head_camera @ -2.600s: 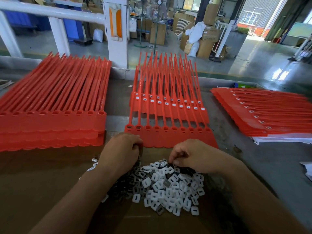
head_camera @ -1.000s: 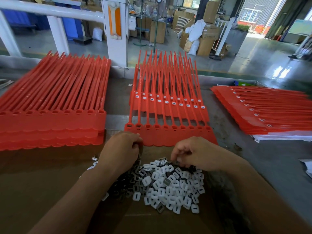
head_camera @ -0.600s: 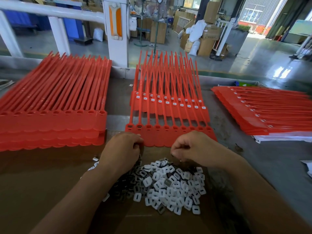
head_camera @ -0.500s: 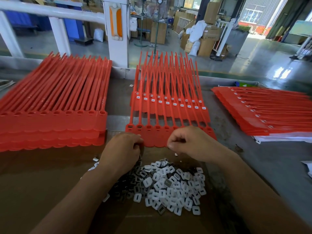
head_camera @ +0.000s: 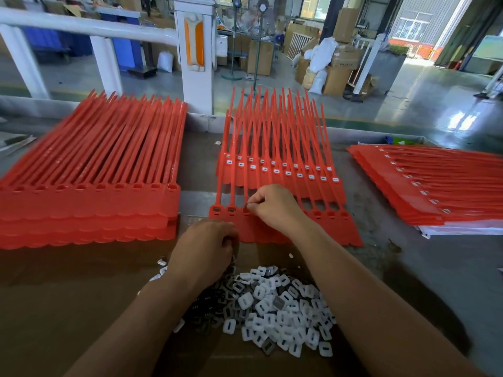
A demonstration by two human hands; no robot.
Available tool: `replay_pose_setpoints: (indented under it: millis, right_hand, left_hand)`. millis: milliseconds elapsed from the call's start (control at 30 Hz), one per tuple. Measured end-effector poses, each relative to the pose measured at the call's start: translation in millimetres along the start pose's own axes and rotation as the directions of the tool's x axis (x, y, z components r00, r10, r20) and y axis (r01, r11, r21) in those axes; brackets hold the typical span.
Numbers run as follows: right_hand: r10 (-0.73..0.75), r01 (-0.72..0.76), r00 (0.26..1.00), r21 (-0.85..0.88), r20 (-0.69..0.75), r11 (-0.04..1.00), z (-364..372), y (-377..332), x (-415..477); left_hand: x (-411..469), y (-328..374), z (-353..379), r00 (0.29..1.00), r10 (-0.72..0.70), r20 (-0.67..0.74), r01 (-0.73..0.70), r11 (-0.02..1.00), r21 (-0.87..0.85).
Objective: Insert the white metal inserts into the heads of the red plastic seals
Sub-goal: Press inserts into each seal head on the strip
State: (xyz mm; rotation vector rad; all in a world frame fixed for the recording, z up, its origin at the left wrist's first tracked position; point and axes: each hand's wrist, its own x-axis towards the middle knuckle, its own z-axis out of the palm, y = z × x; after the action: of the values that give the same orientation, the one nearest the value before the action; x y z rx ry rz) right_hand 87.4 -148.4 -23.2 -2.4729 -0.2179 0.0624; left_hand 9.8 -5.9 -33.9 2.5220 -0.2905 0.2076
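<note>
Red seals lie in a stack [head_camera: 89, 186] at left. Next, the left hand [head_camera: 202, 251], fingers curled shut, presses on the near edge of the centre strip [head_camera: 321, 227]; what it grips I cannot tell. Just right, the right hand [head_camera: 275, 205] pinches a small insert at the third head. White inserts [head_camera: 277, 311] sit heaped on cardboard [head_camera: 68, 308] below. Another stack [head_camera: 435, 186] lies far right.

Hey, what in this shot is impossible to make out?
- Head view: whether the right hand pinches an insert; too small.
- Seal heads under that hand on the front strip: hidden.
- What the left hand holds: curled fingers hide it.
</note>
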Motion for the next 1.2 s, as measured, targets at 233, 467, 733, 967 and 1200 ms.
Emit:
replay_pose_setpoints:
  millis: [233,467,733,967,1200]
  right_hand:
    - [0.037,-0.037,0.999,-0.003,0.021,0.999,0.5,1.8,3.5]
    - [0.014,-0.011,0.999,0.096,-0.03,0.995,0.0,4.4,1.6]
    - [-0.007,0.018,0.998,0.206,-0.055,0.978,-1.5,9.6,-0.8]
    - [-0.027,0.037,0.997,0.137,-0.074,0.99,-3.1,10.8,-2.0]
    - [-0.035,0.037,0.998,0.067,-0.043,0.997,-2.1,6.5,-0.9]
  left_hand:
    - [0.5,-0.4,0.4,1.0,-0.002,0.01,0.002,1.0,0.005]
    - [0.6,-0.4,0.2,1.0,-0.008,0.008,0.008,1.0,-0.003]
    - [0.3,-0.9,0.2,1.0,-0.011,0.005,0.011,1.0,-0.017]
    - [-0.1,-0.3,-1.1,1.0,-0.02,0.011,0.02,0.999,-0.027]
    - [0.1,-0.2,-0.9,1.0,-0.02,0.012,0.02,0.999,-0.03]
